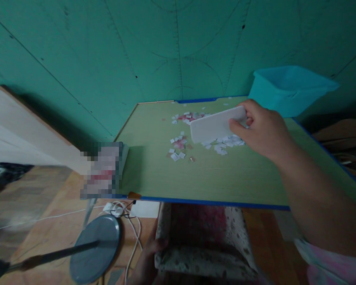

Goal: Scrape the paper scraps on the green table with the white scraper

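My right hand (pixel 262 128) grips a white flat rectangular piece with rounded corners (pixel 212 126) by its right end, thumb on the near face. It is held tilted over the green table (pixel 219 178). Beneath and around it lie small white paper pieces (pixel 221 150), with more small white and pinkish pieces (pixel 179 142) to the left. Low in the view, my left hand (pixel 154 249) is closed on the left edge of a pale speckled, open container-like thing (pixel 201 257) below the table's front edge. Its inside looks dark and reddish.
A turquoise plastic bin (pixel 284 91) stands at the table's back right corner, by the green wall (pixel 178 47). A blurred-out box (pixel 105 170) sits at the left end. On the floor are a round grey base with a pole (pixel 95 261) and white cables (pixel 133 225).
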Available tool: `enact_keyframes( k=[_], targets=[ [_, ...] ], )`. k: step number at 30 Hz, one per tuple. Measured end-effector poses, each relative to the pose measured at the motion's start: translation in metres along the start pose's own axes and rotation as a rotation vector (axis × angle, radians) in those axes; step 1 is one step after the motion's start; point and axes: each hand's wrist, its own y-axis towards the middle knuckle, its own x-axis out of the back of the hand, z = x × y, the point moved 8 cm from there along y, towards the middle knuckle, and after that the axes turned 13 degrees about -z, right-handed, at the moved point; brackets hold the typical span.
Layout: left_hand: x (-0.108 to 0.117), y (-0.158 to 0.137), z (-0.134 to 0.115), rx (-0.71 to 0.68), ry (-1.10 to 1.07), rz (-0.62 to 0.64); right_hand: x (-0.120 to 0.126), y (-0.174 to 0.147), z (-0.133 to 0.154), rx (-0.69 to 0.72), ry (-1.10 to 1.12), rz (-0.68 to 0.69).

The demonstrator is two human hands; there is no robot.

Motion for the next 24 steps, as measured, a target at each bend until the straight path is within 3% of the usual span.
enact_keyframes(
  k=[7,15,24],
  targets=[
    [0.006,0.005,0.005,0.014,0.002,-0.005,-0.017,-0.018,0.033,0.135,0.125,0.105],
    [0.005,0.001,-0.002,-0.037,0.046,-0.054,-0.006,-0.011,0.026,0.077,0.127,0.070],
    [0.001,0.000,0.002,0.032,-0.005,-0.051,-0.007,-0.009,0.018,0.032,0.058,0.040]
  ],
)
